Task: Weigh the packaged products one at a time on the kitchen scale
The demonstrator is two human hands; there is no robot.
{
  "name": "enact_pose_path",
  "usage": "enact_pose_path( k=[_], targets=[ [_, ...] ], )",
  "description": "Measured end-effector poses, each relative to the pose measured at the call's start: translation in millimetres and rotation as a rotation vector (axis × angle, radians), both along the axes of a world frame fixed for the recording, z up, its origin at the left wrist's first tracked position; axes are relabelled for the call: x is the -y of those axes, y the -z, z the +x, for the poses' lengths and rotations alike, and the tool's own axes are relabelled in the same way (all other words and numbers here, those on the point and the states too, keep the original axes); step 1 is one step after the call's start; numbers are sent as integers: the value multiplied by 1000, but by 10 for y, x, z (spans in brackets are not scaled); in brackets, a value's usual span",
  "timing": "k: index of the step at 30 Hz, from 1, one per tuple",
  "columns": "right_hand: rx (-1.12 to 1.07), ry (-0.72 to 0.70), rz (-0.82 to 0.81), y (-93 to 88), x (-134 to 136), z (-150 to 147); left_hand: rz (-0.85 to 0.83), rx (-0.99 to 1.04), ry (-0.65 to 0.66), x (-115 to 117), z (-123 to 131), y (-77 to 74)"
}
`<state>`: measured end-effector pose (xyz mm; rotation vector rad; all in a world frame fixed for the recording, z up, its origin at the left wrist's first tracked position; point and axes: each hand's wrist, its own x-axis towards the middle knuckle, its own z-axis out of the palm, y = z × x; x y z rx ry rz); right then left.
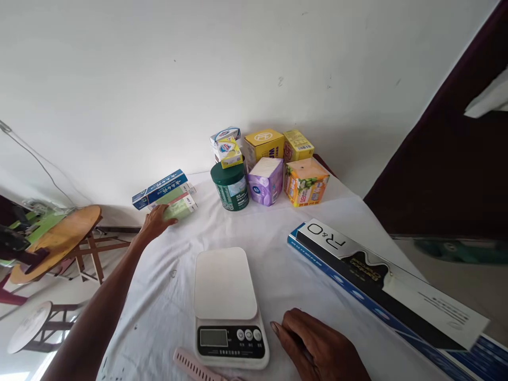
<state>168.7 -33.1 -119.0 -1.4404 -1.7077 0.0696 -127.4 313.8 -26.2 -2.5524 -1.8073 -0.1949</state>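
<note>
My left hand (156, 223) reaches to the far left of the table, its thumb and fingers closed around the near end of a light green toothpaste box (180, 208). Beside that box lie a similar pale green and pink one and a blue toothpaste box (159, 189). My right hand (317, 346) rests on the cloth at the front, fingers curled in and thumb along the side, with nothing seen in it. Just left of it stands a white kitchen scale (226, 286) with a bare platform and a dark display. A pink watch strap (198, 365) lies at the scale's front edge.
Along the back stand a green tub (230, 188) with small soap boxes on top, a purple tissue pack (265, 182), an orange pack (305, 182) and yellow boxes (265, 143). Long flat boxes (377, 280) lie at right. A stool (32, 328) stands on the floor left.
</note>
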Motion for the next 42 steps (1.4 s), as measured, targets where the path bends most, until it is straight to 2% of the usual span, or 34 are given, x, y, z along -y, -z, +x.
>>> enact_pose_path(
  k=[3, 6, 11, 13, 17, 21, 24, 27, 31, 34, 36, 39, 42],
  targets=[
    [-1, 8, -3, -7, -9, 7, -25, -30, -15, -144, -12, 84],
    [-9, 4, -17, -20, -3, 6, -2, -45, -34, -134, -18, 112],
    [-27, 9, -51, -67, 20, -4, 103, -52, -50, 99, 96, 23],
    [-35, 16, -62, -89, 22, -5, 178, -42, 28, 272, 246, -56],
    [-45, 23, -99, -121, 28, -10, 307, 141, 434, 834, 804, -274],
    [-66, 20, -127, -131, 34, -26, 169, 297, 854, 1471, 1594, -446],
    [-69, 22, -136, -137, 31, -28, 49, 264, 1094, 1746, 2176, -446],
    [-74, 11, -149, -146, 29, -20, -22, 159, 1231, 1838, 2639, -389],
    [-68, 13, -154, -155, 41, -13, -113, -62, 1255, 1866, 2973, -389],
    [-59, 5, -156, -161, 56, -15, -133, -93, 1242, 1877, 2984, -459],
    [-61, -1, -158, -166, 63, -16, -124, -49, 1221, 1875, 2871, -521],
    [-67, -5, -165, -169, 68, -14, -112, 38, 1124, 1847, 2510, -621],
    [-63, 0, -156, -160, 69, -12, -88, 129, 970, 1793, 1958, -690]
  ],
)
